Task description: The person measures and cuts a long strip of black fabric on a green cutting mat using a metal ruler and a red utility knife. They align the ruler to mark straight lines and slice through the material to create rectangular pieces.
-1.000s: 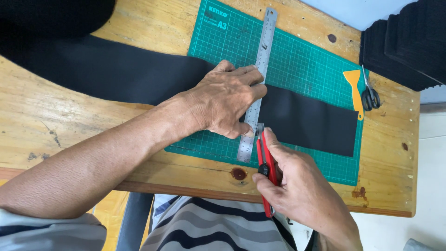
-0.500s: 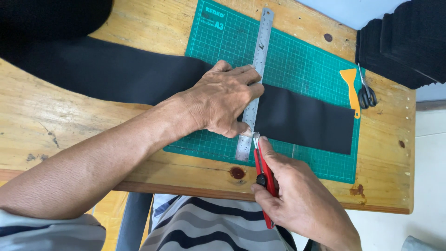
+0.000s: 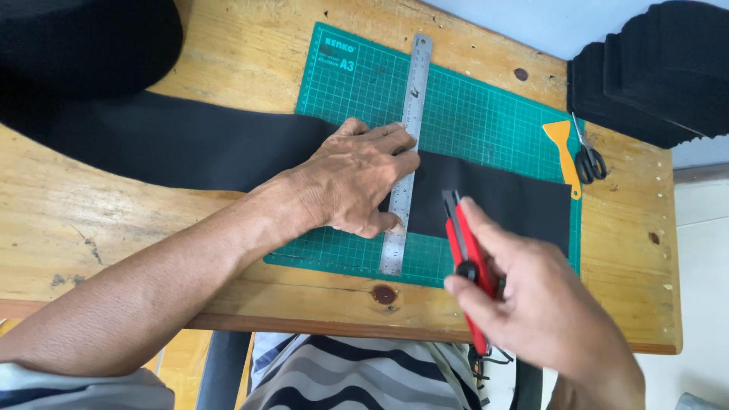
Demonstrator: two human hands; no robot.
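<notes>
My left hand (image 3: 355,178) presses flat on a steel ruler (image 3: 410,114) that lies across a long black fabric strip (image 3: 190,144) on a green cutting mat (image 3: 486,114). The strip's right part (image 3: 501,199) lies past the ruler on the mat. My right hand (image 3: 531,304) grips a red utility knife (image 3: 465,254), blade end pointing up, lifted off to the right of the ruler over the mat's near edge.
The mat lies on a wooden table (image 3: 91,220). A stack of black fabric pieces (image 3: 653,68) sits at the far right, with an orange scraper (image 3: 563,152) and small scissors (image 3: 588,159) beside it. A black roll (image 3: 83,45) fills the far left corner.
My right hand has moved the knife away from the ruler's near end, to the right and up. My left hand stays pressed on the ruler.
</notes>
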